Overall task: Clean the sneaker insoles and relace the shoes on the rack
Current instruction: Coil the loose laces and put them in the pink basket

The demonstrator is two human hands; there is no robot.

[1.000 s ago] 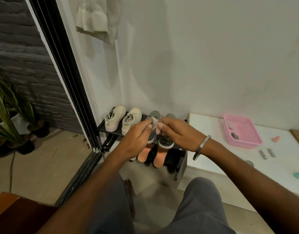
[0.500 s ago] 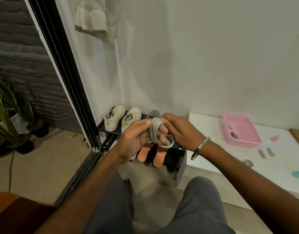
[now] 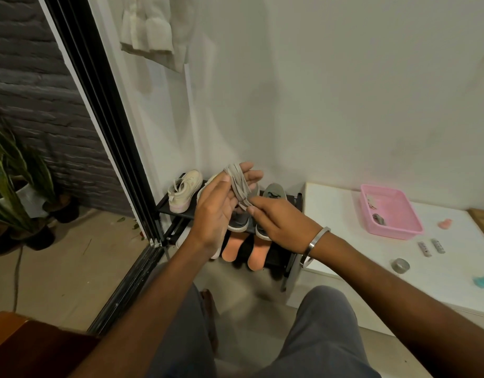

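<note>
Change: since half a second ago both hands have lifted, and the grey flat shoelace [image 3: 239, 186] now lies in several coils across the left hand instead of a tight loop held between the two.
Left hand: the left hand [image 3: 221, 205] is raised palm up above the rack, fingers straight and spread apart, bearing the coils without curling round them.
Right hand: the right hand [image 3: 276, 225] has its grip closed on the lower end of the lace, pinching it between thumb and fingertips just below the left palm; a silver metal bangle [image 3: 314, 244] sits on its wrist.
Lace: off any shoe, held in the air in front of the rack's top shelf.
Rack: the black two-tier metal shoe rack [image 3: 178, 211] stands on the floor against the wall; a pair of cream sneakers [image 3: 185, 190] sits at the left end of its top shelf, a pair of grey sneakers [image 3: 262, 227] at the right end, partly hidden by the hands.
Insoles: two orange foam insoles [image 3: 243, 248] lean out from the lower shelf's front edge, under the grey pair.
Counter: a pink plastic basket [image 3: 391, 214] rests near the back of the low white counter [image 3: 331, 214] right of the rack.
Progress: by my reading, insoles are out and the lace is removed; whether the insoles are cleaned I cannot tell, and refitting and relacing remain.
</note>
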